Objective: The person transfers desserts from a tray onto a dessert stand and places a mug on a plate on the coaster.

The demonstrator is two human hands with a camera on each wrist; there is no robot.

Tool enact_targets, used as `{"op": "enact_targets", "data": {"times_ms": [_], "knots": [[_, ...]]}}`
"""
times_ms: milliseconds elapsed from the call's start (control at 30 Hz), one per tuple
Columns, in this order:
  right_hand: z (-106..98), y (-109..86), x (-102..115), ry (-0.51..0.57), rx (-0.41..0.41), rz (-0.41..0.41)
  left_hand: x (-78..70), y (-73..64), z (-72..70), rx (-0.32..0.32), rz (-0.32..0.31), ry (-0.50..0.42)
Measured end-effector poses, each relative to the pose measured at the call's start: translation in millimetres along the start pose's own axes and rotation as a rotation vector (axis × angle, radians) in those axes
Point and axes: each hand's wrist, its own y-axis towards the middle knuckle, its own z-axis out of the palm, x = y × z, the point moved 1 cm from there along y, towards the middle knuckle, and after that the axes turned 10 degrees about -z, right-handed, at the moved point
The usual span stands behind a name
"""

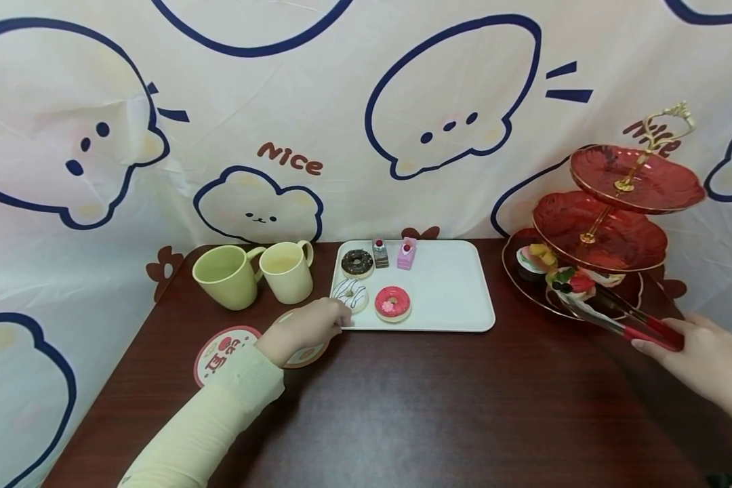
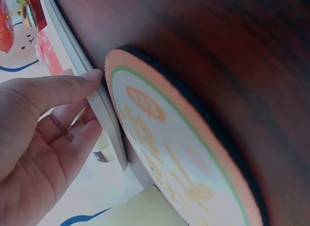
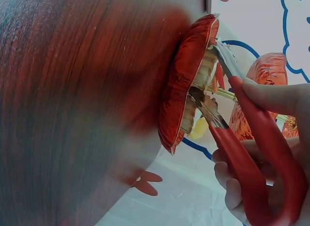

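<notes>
My left hand (image 1: 311,327) pinches the near left edge of a white tray (image 1: 445,298); the left wrist view has its thumb on the rim. On the tray are a chocolate donut (image 1: 357,263), a white-iced donut (image 1: 352,294), a pink donut (image 1: 393,303) and two small cake slices (image 1: 406,254). My right hand (image 1: 704,359) grips red-handled tongs (image 3: 237,160). Their tips reach to either side of a fruit-topped pastry (image 1: 576,281) on the bottom tier of a red three-tier stand (image 1: 604,234). Whether they touch it, I cannot tell. A cupcake (image 1: 532,263) sits beside that pastry.
Two mugs, a green mug (image 1: 227,276) and a cream mug (image 1: 287,272), stand left of the tray. Two round coasters lie nearer, one pink-rimmed (image 1: 219,352), the other orange-rimmed (image 2: 184,153) and partly under my left arm. A printed cloth (image 1: 341,122) hangs behind the table.
</notes>
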Motion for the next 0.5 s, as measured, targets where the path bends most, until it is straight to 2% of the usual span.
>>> {"op": "enact_targets", "data": {"times_ms": [267, 400, 500], "knots": [[3.7, -1.8, -4.2, -0.022, 0.021, 0.014, -0.1, 0.4, -0.3, 0.000, 0.005, -0.002], [3.2, -3.0, -4.5, -0.017, 0.012, 0.015, -0.2, 1.2, -0.1, 0.002, 0.008, -0.004], [1.8, -5.2, -4.4, 0.000, -0.026, 0.009, -0.8, 1.3, -0.3, 0.006, 0.005, -0.006]]}}
